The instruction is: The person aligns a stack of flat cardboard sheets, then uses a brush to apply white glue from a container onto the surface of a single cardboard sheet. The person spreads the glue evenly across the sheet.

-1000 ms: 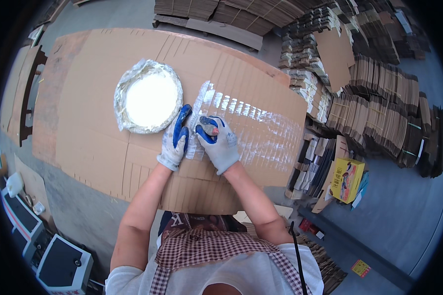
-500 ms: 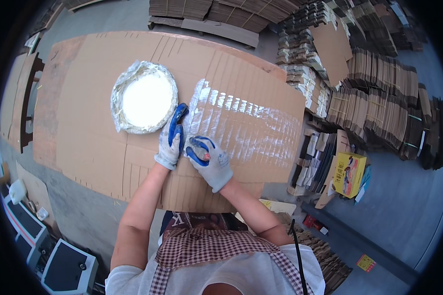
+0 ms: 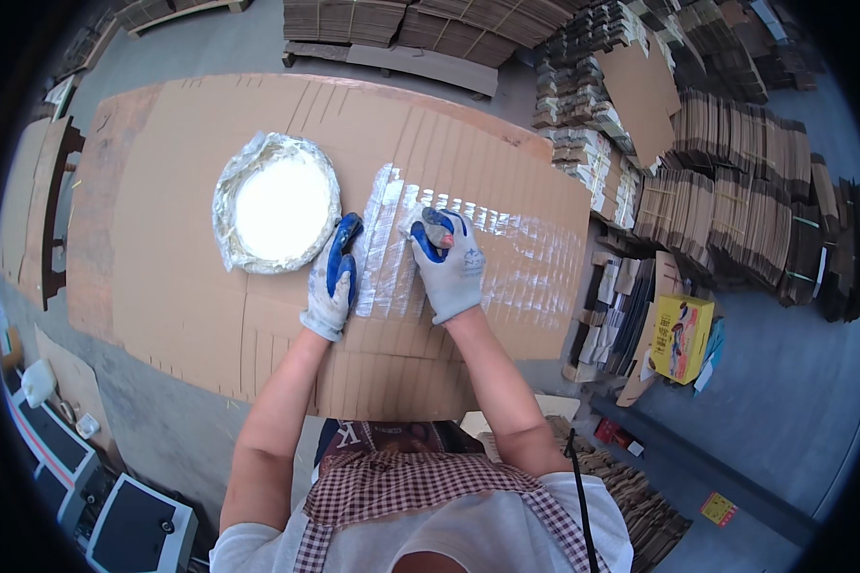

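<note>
Working over a wide cardboard sheet [image 3: 182, 315] with glossy rows [image 3: 521, 250] right of a plastic-lined basin [image 3: 225, 218], resting the left hand [image 3: 334, 277] loosely spread between them and, in the right hand [image 3: 452, 263], clasping a greyish wad [image 3: 436, 232] at the rows' left side.

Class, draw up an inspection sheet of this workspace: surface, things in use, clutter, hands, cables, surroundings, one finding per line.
Surface: a large brown cardboard sheet, creased and slit along parts of its edges.
Things in use: a round container with a crinkled, film-like lining, bright white inside; a glossy streaked patch to its right.
Clutter: a yellow box off to the right.
Hands: both gloved; left hand beside the patch, fingers extended; right hand gripping a small grey object with a reddish end.
Cables: one thin black cord at the person's right shoulder; its use is unclear.
Surroundings: cardboard stacks; grey machines with dark panels, lower left.
</note>
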Motion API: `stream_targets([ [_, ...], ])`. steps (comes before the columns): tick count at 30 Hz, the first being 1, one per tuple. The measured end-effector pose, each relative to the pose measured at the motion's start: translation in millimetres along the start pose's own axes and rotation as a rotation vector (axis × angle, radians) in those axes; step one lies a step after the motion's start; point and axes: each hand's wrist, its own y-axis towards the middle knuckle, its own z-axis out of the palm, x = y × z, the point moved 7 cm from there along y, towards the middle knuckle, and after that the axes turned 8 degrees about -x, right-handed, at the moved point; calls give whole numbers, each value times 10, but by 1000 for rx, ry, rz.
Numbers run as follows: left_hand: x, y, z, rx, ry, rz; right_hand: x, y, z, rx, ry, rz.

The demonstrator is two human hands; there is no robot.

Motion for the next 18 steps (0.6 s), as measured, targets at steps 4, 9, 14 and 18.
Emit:
stream_targets([
  [4, -7, 15, 50, 10, -2, -11, 89, 150, 224, 18, 62, -150],
  [9, -92, 19, 13, 26, 55, 25, -167, 293, 107, -50, -52, 55],
  [14, -105, 35, 44, -1, 39, 7, -17, 294, 165, -101, -36, -99],
  [18, -97, 29, 18, -20, 43, 23, -111, 279, 165, -142, -162, -177],
])
